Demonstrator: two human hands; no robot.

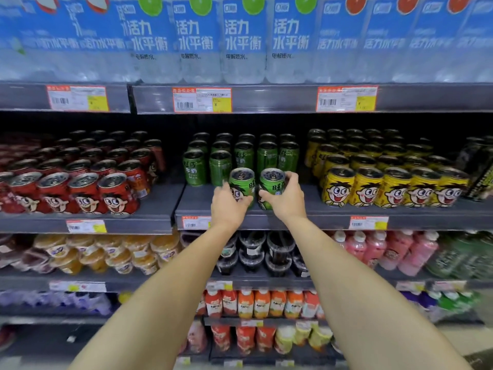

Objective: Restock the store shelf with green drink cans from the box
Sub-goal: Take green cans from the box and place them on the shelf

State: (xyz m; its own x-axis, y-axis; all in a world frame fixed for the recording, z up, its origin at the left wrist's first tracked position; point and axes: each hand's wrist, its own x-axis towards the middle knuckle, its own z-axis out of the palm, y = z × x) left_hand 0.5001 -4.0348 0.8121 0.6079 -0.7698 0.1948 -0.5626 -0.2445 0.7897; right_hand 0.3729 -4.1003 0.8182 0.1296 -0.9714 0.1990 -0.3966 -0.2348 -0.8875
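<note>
Both my arms reach up to the dark middle shelf (pixel 314 209). My left hand (pixel 226 206) grips a green drink can (pixel 243 181) with a cartoon face. Beside it, my right hand (pixel 286 198) grips a second green can (pixel 270 180). Both cans stand at the shelf's front, in front of several rows of matching green cans (pixel 241 156) further back. The bare shelf floor shows left and right of the two held cans. The box is out of view.
Red cans (pixel 88 188) fill the shelf to the left and yellow cans (pixel 394 188) to the right. Blue-labelled water bottles (pixel 242 41) stand on the shelf above. Lower shelves hold fruit cups (pixel 112 252), dark cups (pixel 266 255), pink bottles (pixel 386 249) and orange juice bottles (pixel 261 303).
</note>
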